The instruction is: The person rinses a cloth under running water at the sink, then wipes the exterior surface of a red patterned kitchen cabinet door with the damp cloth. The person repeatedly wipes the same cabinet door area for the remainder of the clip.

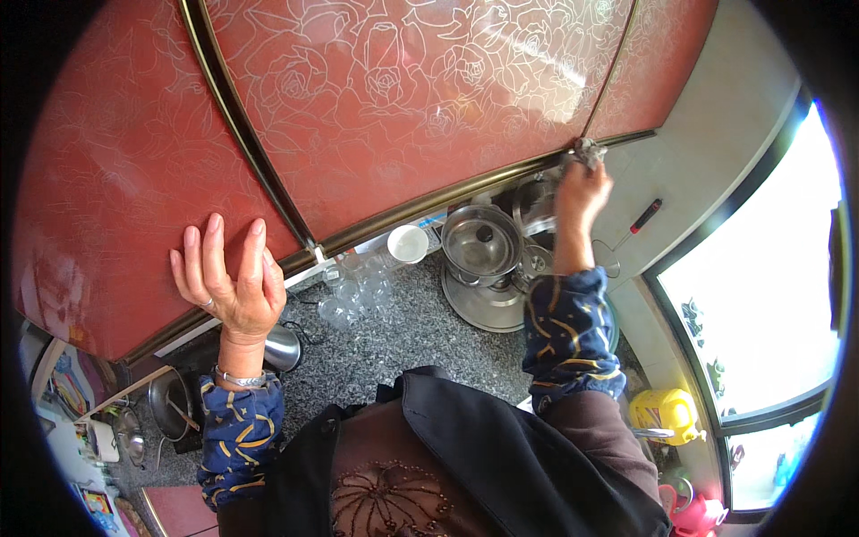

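Observation:
My right hand [585,190] is raised at the right, shut on a crumpled grey cloth [589,153]. The cloth touches the lower metal-edged trim of the red cabinet doors [402,101], which bear a pale rose pattern. Slight blur shows on this hand. My left hand [235,282] is spread, its fingertips against or just in front of the left red cabinet door [127,201]; contact is hard to tell. It holds nothing and wears a ring, with a bracelet at the wrist. Both forearms have dark blue patterned sleeve covers.
On the speckled stone counter [409,335] are clear glasses [356,292], a white cup [408,243], a glass-lidded pot [482,245] and a metal kettle [283,349]. A wok [170,403] lies at the left. A screwdriver-like tool [647,216] is by the right wall, a yellow jug [668,415] near the window.

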`<state>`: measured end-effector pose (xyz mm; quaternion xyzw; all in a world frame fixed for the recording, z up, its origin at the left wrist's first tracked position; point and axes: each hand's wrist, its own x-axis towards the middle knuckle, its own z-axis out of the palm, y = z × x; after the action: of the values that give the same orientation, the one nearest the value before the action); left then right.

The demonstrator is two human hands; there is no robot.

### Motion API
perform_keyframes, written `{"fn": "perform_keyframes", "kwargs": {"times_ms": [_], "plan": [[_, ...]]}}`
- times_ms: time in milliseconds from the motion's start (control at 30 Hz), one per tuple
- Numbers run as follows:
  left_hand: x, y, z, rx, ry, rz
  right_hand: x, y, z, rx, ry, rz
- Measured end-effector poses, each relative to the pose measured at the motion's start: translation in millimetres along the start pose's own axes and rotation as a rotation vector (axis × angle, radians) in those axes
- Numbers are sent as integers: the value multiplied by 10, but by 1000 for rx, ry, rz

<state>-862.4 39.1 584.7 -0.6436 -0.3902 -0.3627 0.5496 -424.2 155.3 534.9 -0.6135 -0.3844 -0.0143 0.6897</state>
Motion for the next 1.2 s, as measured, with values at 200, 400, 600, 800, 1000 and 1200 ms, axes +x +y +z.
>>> {"fn": "perform_keyframes", "kwargs": {"times_ms": [200, 400, 600, 800, 1000, 1200], "plan": [[0, 17, 37, 3, 12, 5, -677, -282, 107, -143, 10, -211], [-18, 35, 69, -1, 43, -7, -1580, -932, 90, 42, -229, -393], [-8, 5, 103, -15, 55, -33, -2197, -1533, 299, 186, -548, -763], [-323, -138, 42, -122, -26, -43, -1707, -1011, 273, -38, -394, -766], [-1040, -185, -113, 15, -135, -390, -1900, -1009, 529, 59, -491, -663], [-1184, -244, -308, 82, -196, -634, -2034, -1822, 306, 357, -826, -894]]}}
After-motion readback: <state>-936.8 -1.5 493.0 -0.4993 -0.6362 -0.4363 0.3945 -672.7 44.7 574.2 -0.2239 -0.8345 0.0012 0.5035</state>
